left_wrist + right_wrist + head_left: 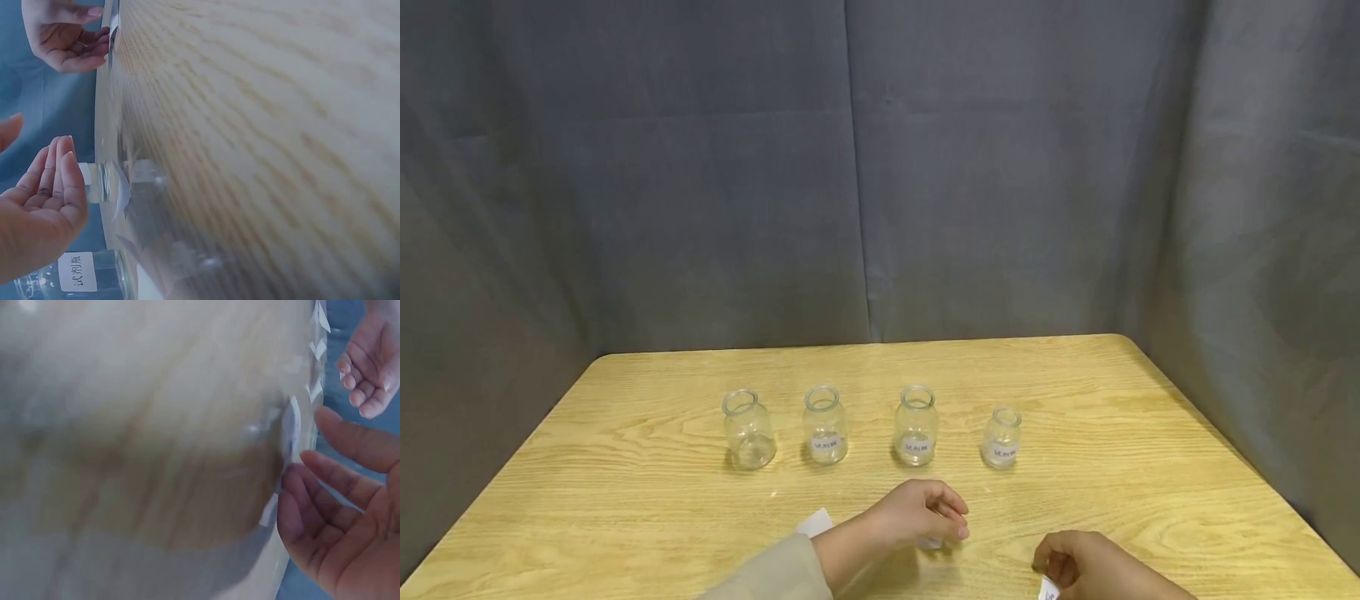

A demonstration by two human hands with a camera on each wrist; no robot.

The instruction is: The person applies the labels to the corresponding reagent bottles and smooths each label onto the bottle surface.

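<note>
In the head view, my left hand (917, 512) hovers over the near middle of the table, fingers loosely bent. The left wrist view shows its fingers extended, the thumb apart and nothing held. A white paper label (930, 543) lies beneath it. My right hand (1093, 565) is low at the table's near right, beside a white label with dark writing (1048, 589). In the right wrist view its fingertips rest at the table surface by a paper label (291, 430), with the thumb raised away from them. Another white paper (815, 522) is partly covered by the left forearm.
Across the table stand several open glass jars: an unlabelled one (750, 433) at the left, two labelled ones (825, 429) (916, 429) in the middle, and a smaller labelled jar (1002, 437) at the right. Grey curtains (865, 167) enclose the wooden table (625, 467).
</note>
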